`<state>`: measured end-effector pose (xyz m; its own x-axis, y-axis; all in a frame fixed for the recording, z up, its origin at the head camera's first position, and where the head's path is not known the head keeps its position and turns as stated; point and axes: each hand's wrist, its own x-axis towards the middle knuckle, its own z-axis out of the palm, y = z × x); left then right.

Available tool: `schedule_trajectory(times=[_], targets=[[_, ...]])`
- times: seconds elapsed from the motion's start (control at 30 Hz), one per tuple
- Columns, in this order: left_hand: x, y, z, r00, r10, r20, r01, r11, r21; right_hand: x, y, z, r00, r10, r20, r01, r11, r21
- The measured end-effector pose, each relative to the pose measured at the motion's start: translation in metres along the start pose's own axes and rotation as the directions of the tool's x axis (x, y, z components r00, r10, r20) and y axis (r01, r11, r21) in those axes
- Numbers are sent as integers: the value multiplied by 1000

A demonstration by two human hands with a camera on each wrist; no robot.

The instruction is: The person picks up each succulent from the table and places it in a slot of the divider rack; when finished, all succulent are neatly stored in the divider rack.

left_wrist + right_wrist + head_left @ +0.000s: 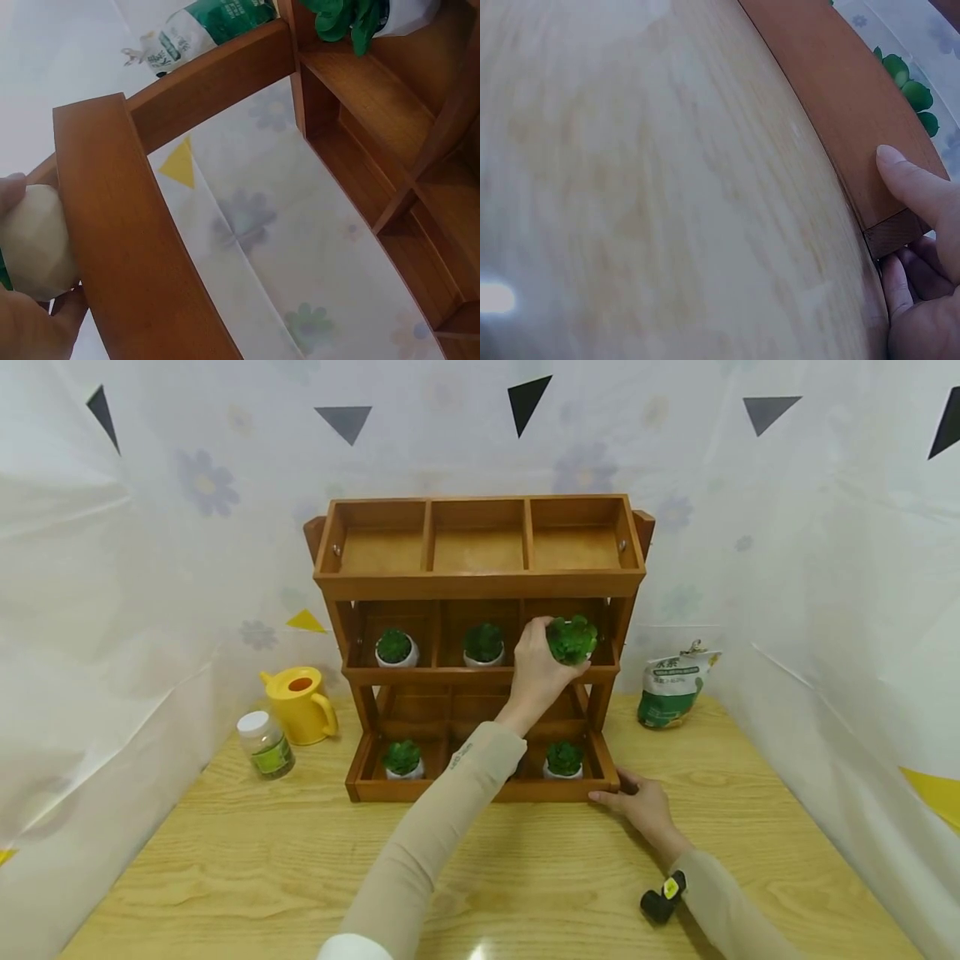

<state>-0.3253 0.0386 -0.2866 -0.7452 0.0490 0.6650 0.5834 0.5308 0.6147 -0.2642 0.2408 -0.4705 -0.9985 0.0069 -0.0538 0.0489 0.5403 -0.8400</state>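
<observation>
My left hand (542, 670) grips a small potted succulent (572, 640) at the right compartment of the middle tier of a wooden plant shelf (480, 585). In the left wrist view, fingers curl round its white pot (37, 244) beside a wooden board. Low on the right, my right hand (643, 810) grips the front corner of the bottom tier. The right wrist view shows the thumb (911, 180) on the front board and the other fingers round the corner's end. Other potted succulents stand in the middle tier (483, 645) and bottom tier (403, 760); my left arm hides part of the bottom middle compartment.
A yellow watering can (300, 703) and a white-lidded jar (266, 745) stand left of the shelf. To the right is a clipped green-and-white bag (675, 687). White sheeting (832, 610) encloses the wood-grain table (247, 868) at the back and sides.
</observation>
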Motion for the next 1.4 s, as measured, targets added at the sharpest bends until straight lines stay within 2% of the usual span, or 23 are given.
schedule_trajectory(times=[0.23,0.47,0.7,0.83,1.17,1.4], targets=[[3,-1,5,1000,10,-7,-10,1000,-1,-1,0,-2,1000,7,-1,-7,1000,-6],[6,-6,8,1000,-3,13,3,1000,-6,0,2,0,999,-26,-19,26,1000,-7],[6,-9,9,996,-18,83,10,996,90,0,2,3,999,-31,-24,31,999,4],[9,-9,10,991,-33,134,22,996,82,-1,2,2,999,-35,-30,35,999,3],[15,-6,9,969,-125,215,109,991,81,0,3,0,999,-34,-20,34,999,6],[15,-2,9,956,-172,237,145,981,126,0,2,0,999,-31,-17,31,1000,6]])
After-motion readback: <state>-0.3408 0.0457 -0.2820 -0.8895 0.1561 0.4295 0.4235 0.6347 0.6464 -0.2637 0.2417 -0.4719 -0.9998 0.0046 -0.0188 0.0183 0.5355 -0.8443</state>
